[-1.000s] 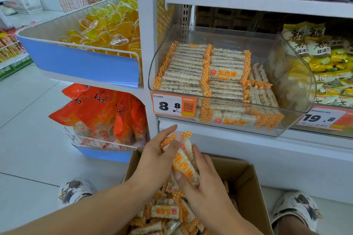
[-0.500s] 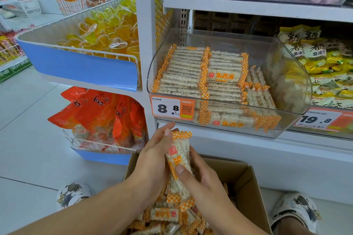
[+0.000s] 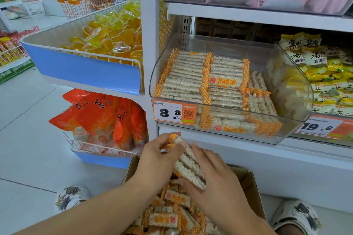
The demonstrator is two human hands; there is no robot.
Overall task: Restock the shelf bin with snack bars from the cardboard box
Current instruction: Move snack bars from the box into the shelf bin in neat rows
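Head view, both hands over cardboard box [image 3: 250, 181] at 6 o'clock, left hand [image 3: 158, 158] and right hand [image 3: 215, 177] gripping stacked snack bars [image 3: 188, 166] (checkered orange ends), clear shelf bin [image 3: 286, 89] at 1 o'clock, part-filled.

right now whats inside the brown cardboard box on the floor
Loose orange-checked wrapped snack bars fill the brown cardboard box. Both hands, left and right, hold a few above it and cover much of the pile; the bottom is hidden.
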